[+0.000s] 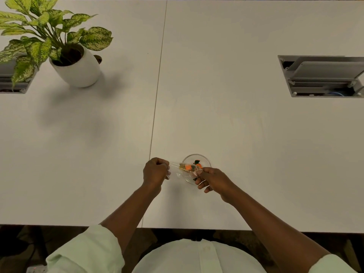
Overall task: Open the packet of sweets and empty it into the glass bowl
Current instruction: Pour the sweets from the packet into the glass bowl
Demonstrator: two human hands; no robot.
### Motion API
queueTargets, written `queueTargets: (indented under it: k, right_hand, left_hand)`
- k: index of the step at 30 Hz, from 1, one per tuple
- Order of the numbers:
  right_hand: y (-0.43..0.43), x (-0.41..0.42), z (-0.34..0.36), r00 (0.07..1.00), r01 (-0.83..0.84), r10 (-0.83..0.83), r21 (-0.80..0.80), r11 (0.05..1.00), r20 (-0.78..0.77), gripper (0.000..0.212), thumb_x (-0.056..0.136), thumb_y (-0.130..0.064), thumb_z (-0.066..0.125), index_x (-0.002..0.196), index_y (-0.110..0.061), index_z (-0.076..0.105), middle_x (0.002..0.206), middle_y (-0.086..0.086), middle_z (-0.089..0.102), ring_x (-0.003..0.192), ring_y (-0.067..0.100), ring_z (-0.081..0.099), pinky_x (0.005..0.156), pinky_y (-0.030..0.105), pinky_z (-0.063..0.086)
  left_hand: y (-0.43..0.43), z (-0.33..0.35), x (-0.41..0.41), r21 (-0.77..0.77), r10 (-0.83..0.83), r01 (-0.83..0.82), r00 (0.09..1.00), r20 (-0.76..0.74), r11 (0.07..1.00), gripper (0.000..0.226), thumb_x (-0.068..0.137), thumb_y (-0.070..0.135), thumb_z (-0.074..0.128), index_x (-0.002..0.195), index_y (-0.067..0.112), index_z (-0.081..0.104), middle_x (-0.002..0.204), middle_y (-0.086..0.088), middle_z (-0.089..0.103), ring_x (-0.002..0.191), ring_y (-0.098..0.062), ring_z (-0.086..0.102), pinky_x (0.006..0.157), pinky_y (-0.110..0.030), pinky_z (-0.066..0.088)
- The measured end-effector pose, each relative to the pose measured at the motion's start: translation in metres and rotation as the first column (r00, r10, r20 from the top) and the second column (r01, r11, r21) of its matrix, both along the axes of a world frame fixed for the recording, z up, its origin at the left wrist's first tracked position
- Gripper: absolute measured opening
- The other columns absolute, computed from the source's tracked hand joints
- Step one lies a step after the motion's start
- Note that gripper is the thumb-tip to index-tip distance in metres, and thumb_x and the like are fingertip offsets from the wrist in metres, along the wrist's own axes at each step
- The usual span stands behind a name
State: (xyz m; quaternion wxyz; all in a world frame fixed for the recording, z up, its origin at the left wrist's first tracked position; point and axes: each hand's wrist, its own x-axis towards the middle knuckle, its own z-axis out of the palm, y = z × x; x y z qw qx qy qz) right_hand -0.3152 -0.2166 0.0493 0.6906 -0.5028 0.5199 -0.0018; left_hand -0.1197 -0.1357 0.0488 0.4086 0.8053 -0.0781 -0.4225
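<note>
Here both hands' fingers pinch the packet over the white table.

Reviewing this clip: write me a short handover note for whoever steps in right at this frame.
Left hand: closed on one end of the clear packet.
Right hand: pinching the packet's other end.
Packet is stretched between both hands, over the near-left rim of the glass bowl, on the white table.
Done: some sweets seem to lie in the bowl already.
Left: several sweets still show inside the packet; tip them into the bowl. Whether the packet is fully open cannot be told.
</note>
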Motion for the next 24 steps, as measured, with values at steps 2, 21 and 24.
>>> queueTargets:
  k: [2,21,24]
  right_hand:
    - [0.0,0.0,-0.001,1.0,-0.003,0.003,0.0,1.0,0.0,0.026,0.103,-0.028,0.053,0.108,-0.011,0.071,0.082,0.002,0.073,0.071,0.015,0.066,0.058,0.024,0.048]
    - [0.007,-0.002,-0.001,0.987,0.147,-0.156,0.206,0.968,0.031,0.024,0.103,-0.021,0.048,0.105,-0.007,0.068,0.1,0.016,0.076,0.085,0.026,0.072,0.076,0.037,0.058]
    - [0.008,-0.002,-0.005,0.98,0.191,-0.199,0.181,0.965,0.026,0.021,0.103,-0.021,0.052,0.103,-0.009,0.069,0.104,0.015,0.076,0.086,0.025,0.072,0.079,0.037,0.059]
  left_hand:
    - [0.001,0.001,0.0,-0.002,0.008,-0.008,1.0,0.007,1.0,0.018,0.087,-0.005,0.051,0.092,0.0,0.067,0.079,-0.013,0.069,0.058,-0.021,0.062,0.054,-0.031,0.055]
    - [-0.003,0.009,0.0,-0.109,-0.067,0.068,0.998,0.012,0.992,0.012,0.091,0.007,0.062,0.091,0.007,0.074,0.075,-0.008,0.067,0.053,-0.016,0.058,0.048,-0.027,0.047]
    - [-0.004,0.011,0.007,-0.115,-0.071,0.071,0.997,-0.001,0.991,0.011,0.091,0.008,0.063,0.09,0.007,0.074,0.072,-0.008,0.067,0.051,-0.017,0.058,0.05,-0.029,0.049]
